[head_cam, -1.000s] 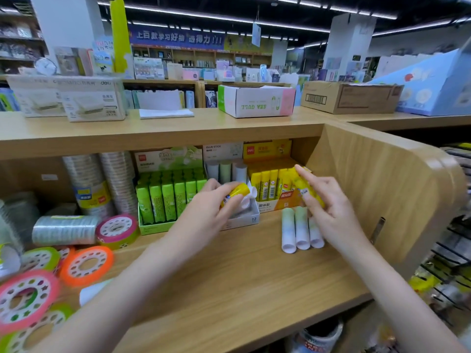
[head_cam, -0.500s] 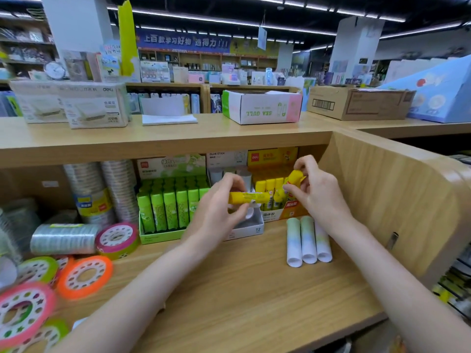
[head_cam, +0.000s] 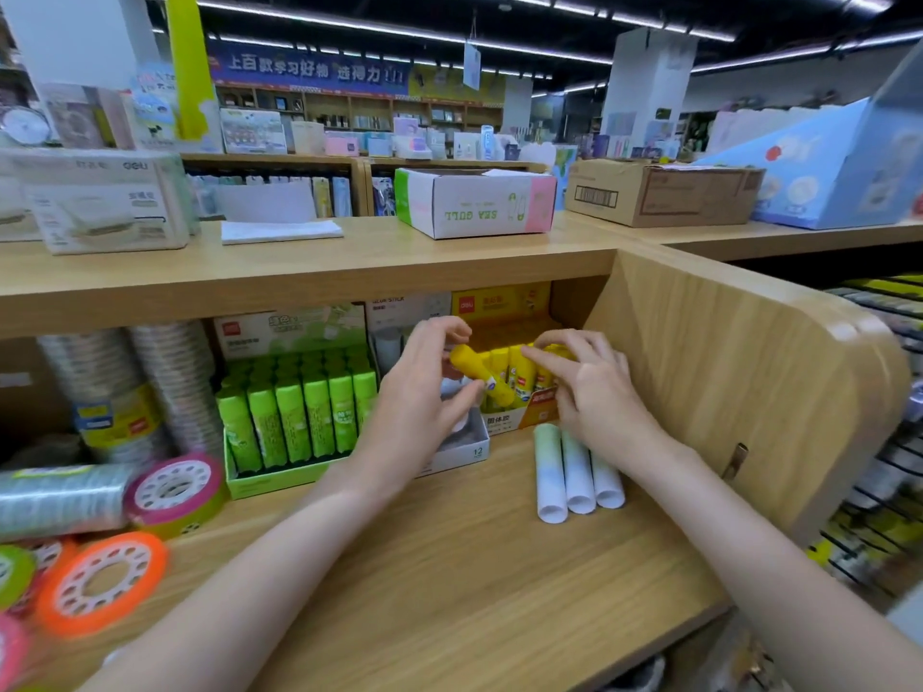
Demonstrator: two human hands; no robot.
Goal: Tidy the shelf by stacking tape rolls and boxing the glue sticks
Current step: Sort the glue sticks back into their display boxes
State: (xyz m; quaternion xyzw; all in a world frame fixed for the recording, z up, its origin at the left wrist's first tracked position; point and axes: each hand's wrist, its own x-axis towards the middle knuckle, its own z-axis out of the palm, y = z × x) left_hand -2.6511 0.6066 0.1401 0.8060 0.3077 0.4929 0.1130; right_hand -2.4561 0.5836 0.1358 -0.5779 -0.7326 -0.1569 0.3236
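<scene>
I see the wooden shelf (head_cam: pixel 449 566) crowded on my left: a green box of green glue sticks (head_cam: pixel 294 417) stands upright at the back, with tall stacks of clear tape rolls (head_cam: pixel 135 387) beside it. Nearer me lie a pink-cored tape roll (head_cam: pixel 175 491) and an orange-cored tape roll (head_cam: pixel 102 581), blurred at the frame's edge. Three pale green-and-white glue sticks (head_cam: pixel 574 472) lie side by side on the shelf board, right under my right wrist, in front of the yellow box (head_cam: pixel 519 417). A white box (head_cam: pixel 464 447) sits between the green and yellow boxes, mostly hidden behind my left hand (head_cam: pixel 419 397). The shelf's curved side panel (head_cam: pixel 739 382) closes in tight on the right.

My left grip pinches a yellow glue stick (head_cam: pixel 479 374), tilted, its cap up and to the left, its lower end toward the yellow box where more yellow sticks stand upright. My right hand (head_cam: pixel 589 392) reaches over that box's front row, fingers bent down among the stick tops; whether that grip is closed on one I cannot tell.
</scene>
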